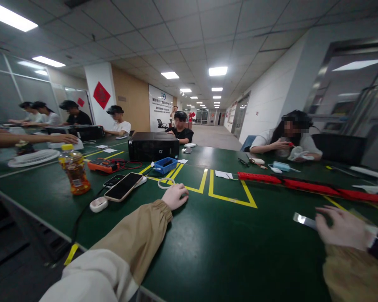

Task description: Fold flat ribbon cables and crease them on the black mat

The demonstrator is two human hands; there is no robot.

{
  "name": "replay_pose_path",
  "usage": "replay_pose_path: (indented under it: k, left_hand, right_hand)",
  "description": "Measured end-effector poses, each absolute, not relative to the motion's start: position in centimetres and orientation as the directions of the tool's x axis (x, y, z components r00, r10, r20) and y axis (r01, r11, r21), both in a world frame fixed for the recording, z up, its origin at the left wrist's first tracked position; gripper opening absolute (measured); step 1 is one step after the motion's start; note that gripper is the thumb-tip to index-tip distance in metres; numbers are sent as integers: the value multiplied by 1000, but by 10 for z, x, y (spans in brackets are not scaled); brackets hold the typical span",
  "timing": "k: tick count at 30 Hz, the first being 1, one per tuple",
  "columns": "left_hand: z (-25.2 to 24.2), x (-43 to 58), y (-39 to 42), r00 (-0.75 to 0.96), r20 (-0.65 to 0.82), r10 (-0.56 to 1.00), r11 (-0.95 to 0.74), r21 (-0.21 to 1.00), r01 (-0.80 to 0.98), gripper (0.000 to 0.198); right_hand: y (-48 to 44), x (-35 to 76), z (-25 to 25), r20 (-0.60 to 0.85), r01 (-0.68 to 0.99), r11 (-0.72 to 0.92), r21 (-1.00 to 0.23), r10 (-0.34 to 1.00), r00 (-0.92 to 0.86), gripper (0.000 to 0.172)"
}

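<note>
From my remote station I look down a long room (pixel 212 136) under a tiled ceiling (pixel 189 42) with bright square light panels (pixel 218 71). A green surface (pixel 208 247) marked with yellow tape (pixel 233 201) spans my foreground. To my left I make out glass partitions (pixel 1 86), a white pillar (pixel 93 79) with a red diamond decoration (pixel 101 95) and a tan wall (pixel 132 88); to my right, a white wall (pixel 271 92). Beyond, grey floor (pixel 219 140) runs into the distance.
</note>
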State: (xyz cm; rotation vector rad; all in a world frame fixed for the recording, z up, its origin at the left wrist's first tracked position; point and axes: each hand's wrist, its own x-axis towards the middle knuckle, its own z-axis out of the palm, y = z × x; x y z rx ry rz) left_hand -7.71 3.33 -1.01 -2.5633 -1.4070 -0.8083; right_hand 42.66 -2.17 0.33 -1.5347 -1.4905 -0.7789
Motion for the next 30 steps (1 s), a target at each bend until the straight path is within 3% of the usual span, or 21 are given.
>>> replay_pose_path:
  k: [4,10,30]
  left_hand:
    - [-14,-113,49,185,512,839,-341,228,912,18]
    - [-24,-138,63,69,424,903,-215,307,927,14]
    - [-20,-137,56,128,491,862,-331,354,875,18]
  right_hand:
    - [-16,353,-5,753,891,452,48,569,-330,20]
    - [-31,278,-13,531,724,690,15,608,-591,24]
    - [-39,272,-11,406,779,623,-71,732,-548,28]
